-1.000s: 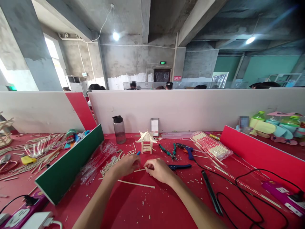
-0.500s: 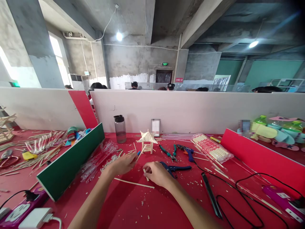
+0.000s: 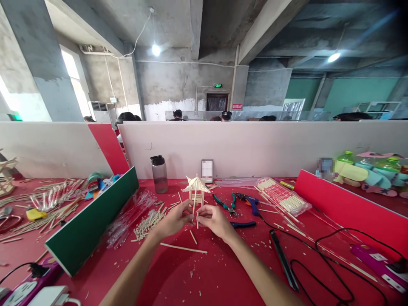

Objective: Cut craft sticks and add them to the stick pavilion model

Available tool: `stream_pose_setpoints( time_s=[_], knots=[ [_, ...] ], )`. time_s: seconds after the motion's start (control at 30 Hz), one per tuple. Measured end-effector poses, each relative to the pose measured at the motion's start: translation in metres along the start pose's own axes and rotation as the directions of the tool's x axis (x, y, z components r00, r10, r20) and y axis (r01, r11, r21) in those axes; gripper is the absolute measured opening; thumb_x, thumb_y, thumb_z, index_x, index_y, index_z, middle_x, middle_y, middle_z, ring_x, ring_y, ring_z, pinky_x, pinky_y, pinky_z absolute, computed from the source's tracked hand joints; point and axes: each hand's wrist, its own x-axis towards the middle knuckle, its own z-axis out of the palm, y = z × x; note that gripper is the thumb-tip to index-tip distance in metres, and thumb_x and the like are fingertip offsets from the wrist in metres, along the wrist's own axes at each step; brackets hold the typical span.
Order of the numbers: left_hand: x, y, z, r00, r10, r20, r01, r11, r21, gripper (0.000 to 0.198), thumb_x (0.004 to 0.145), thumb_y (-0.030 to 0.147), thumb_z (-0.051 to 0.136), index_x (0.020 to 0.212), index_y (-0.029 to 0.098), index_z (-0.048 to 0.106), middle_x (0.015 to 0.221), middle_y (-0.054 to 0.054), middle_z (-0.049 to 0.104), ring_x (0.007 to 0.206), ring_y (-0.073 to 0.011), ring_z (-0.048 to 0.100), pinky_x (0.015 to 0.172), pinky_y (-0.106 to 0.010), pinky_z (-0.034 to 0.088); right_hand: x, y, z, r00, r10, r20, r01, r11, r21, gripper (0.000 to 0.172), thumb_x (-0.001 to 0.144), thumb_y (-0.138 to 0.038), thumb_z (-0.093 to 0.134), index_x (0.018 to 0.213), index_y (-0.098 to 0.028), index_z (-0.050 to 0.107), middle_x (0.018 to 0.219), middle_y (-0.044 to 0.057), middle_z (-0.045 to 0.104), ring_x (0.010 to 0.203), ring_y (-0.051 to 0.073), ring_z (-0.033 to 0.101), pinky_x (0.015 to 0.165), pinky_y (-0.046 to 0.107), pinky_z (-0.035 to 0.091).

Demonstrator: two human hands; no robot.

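Observation:
Pinched in my left hand [image 3: 174,219] is a long thin wooden stick [image 3: 194,201], held upright. Facing it, my right hand [image 3: 217,220] grips a short wooden stick [image 3: 197,222] between thumb and fingers. The two sticks stand side by side, very near each other; whether they touch I cannot tell. Just behind the hands stands a small pavilion model [image 3: 198,185] of sticks with a peaked roof, its lower part partly covered by my fingers. On the table below lie a short loose stick [image 3: 193,237] and a longer stick [image 3: 184,248].
Left of my hands are cut stick pieces [image 3: 149,224], plastic wrappers [image 3: 127,219] and a green divider [image 3: 95,221]. A water bottle [image 3: 159,175] stands behind. To the right lie green-handled pliers [image 3: 225,204], a glue gun [image 3: 250,203], a blue-handled cutter [image 3: 245,224], a black utility knife [image 3: 283,259] and cables.
My hands have come together in front of the pavilion. The left stick has turned upright, and the right hand has lifted a short stick. The blue tip by my left hand no longer shows.

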Motion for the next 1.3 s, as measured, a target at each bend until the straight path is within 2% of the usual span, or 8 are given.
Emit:
stream_pose_setpoints(
  time_s=[0.17, 0.37, 0.5, 0.6, 0.73, 0.87, 1.0, 1.3],
  knots=[
    [0.002, 0.009, 0.012, 0.992, -0.080, -0.093, 0.069, 0.990, -0.121, 0.044, 0.076, 0.041, 0.071, 0.111, 0.018, 0.058, 0.095, -0.002, 0.058, 0.068, -0.0136, 0.066, 0.069, -0.031, 0.058, 0.002, -0.002, -0.001, 0.998, 0.026, -0.052, -0.015, 0.981, 0.195, 0.040, 0.063, -0.046, 0.082, 0.087, -0.017, 0.069, 0.087, 0.005, 0.070, 0.080, 0.022, 0.067, 0.075, 0.035, 0.055],
    [0.005, -0.003, 0.013, 0.984, -0.121, -0.130, 0.106, 0.988, -0.115, 0.052, 0.074, 0.042, 0.073, 0.118, 0.018, 0.059, 0.077, 0.001, 0.061, 0.064, -0.0166, 0.067, 0.066, -0.034, 0.059, 0.001, -0.006, 0.001, 0.991, 0.085, -0.101, -0.053, 0.958, 0.283, 0.042, 0.056, -0.044, 0.087, 0.084, -0.018, 0.068, 0.078, 0.002, 0.070, 0.073, 0.020, 0.066, 0.075, 0.035, 0.055],
    [0.006, -0.007, 0.015, 0.985, -0.039, -0.166, 0.045, 0.999, 0.031, 0.050, 0.080, 0.039, 0.069, 0.124, 0.017, 0.059, 0.074, -0.001, 0.066, 0.064, -0.0168, 0.067, 0.067, -0.031, 0.056, 0.001, -0.006, 0.002, 0.988, 0.102, -0.117, -0.060, 0.946, 0.318, 0.042, 0.055, -0.043, 0.088, 0.082, -0.018, 0.068, 0.074, 0.001, 0.069, 0.069, 0.018, 0.066, 0.072, 0.033, 0.054],
    [0.005, -0.005, 0.017, 0.986, 0.054, -0.158, -0.023, 0.981, 0.192, 0.047, 0.086, 0.034, 0.063, 0.130, 0.019, 0.057, 0.085, -0.004, 0.070, 0.072, -0.0170, 0.067, 0.072, -0.029, 0.054, 0.002, -0.007, -0.002, 0.986, 0.096, -0.137, -0.047, 0.944, 0.327, 0.042, 0.055, -0.042, 0.089, 0.083, -0.017, 0.069, 0.074, 0.002, 0.070, 0.069, 0.018, 0.066, 0.071, 0.032, 0.054],
    [0.004, -0.004, 0.018, 0.974, 0.205, -0.093, -0.158, 0.916, 0.369, 0.051, 0.087, 0.024, 0.061, 0.137, 0.024, 0.053, 0.102, -0.006, 0.069, 0.085, -0.0173, 0.066, 0.083, -0.029, 0.052, 0.003, -0.011, -0.008, 0.981, 0.102, -0.163, -0.029, 0.918, 0.396, 0.044, 0.053, -0.041, 0.090, 0.085, -0.017, 0.070, 0.078, 0.002, 0.071, 0.074, 0.018, 0.067, 0.077, 0.033, 0.055],
    [0.005, -0.009, 0.018, 0.944, 0.309, -0.116, -0.207, 0.827, 0.523, 0.042, 0.091, 0.025, 0.058, 0.133, 0.025, 0.058, 0.096, -0.006, 0.069, 0.087, -0.0181, 0.064, 0.085, -0.029, 0.050, 0.003, -0.014, -0.009, 0.983, 0.098, -0.154, -0.020, 0.897, 0.442, 0.044, 0.053, -0.040, 0.090, 0.085, -0.018, 0.069, 0.080, 0.001, 0.072, 0.075, 0.018, 0.068, 0.079, 0.035, 0.056],
    [0.005, -0.016, 0.016, 0.931, 0.346, -0.111, -0.226, 0.791, 0.568, 0.038, 0.092, 0.028, 0.057, 0.130, 0.025, 0.061, 0.096, -0.006, 0.069, 0.083, -0.0174, 0.064, 0.081, -0.027, 0.051, 0.001, -0.016, -0.007, 0.982, 0.099, -0.161, -0.024, 0.909, 0.416, 0.045, 0.053, -0.041, 0.089, 0.086, -0.018, 0.068, 0.080, 0.002, 0.072, 0.075, 0.019, 0.069, 0.077, 0.034, 0.056],
    [0.004, -0.019, 0.017, 0.932, 0.324, -0.160, -0.197, 0.826, 0.527, 0.032, 0.093, 0.028, 0.057, 0.124, 0.026, 0.064, 0.095, -0.004, 0.072, 0.085, -0.0159, 0.067, 0.082, -0.025, 0.051, 0.001, -0.018, -0.005, 0.976, 0.113, -0.186, -0.018, 0.894, 0.448, 0.046, 0.051, -0.039, 0.091, 0.085, -0.018, 0.067, 0.080, 0.001, 0.071, 0.075, 0.018, 0.068, 0.077, 0.034, 0.057]
  ],
)
